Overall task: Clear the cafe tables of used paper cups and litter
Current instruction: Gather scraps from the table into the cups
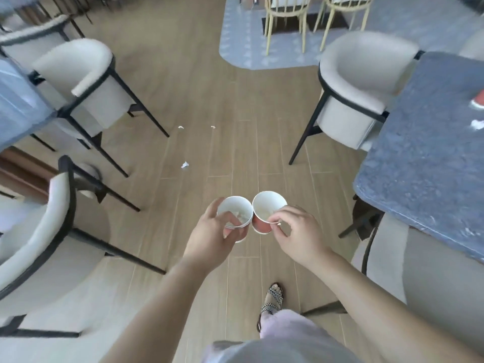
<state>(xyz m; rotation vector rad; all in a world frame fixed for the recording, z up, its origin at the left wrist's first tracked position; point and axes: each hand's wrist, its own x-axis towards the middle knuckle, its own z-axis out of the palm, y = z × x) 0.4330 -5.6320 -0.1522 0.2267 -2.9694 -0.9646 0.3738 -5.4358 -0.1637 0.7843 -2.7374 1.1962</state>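
My left hand [209, 231] grips a white paper cup [234, 212] with crumpled paper inside it. My right hand [296, 231] pinches the rim of a red paper cup [267, 206] with a white inside. The two cups touch rim to rim, held in front of me above the wooden floor. Three small scraps of white litter lie on the floor ahead: one [185, 165] nearest, two further off [180, 127] [213, 126]. On the blue table [424, 158] at right, a red cup [478, 99] and a white scrap [477, 124] sit at the frame edge.
White padded chairs with black legs stand on both sides: two on the left [86, 82] [39, 231], one on the right [361, 82]. Another blue table [18, 106] is at left. Yellow wooden chairs [285, 11] stand on a blue rug [241, 48] far ahead. My sandalled foot [273, 297] is below.
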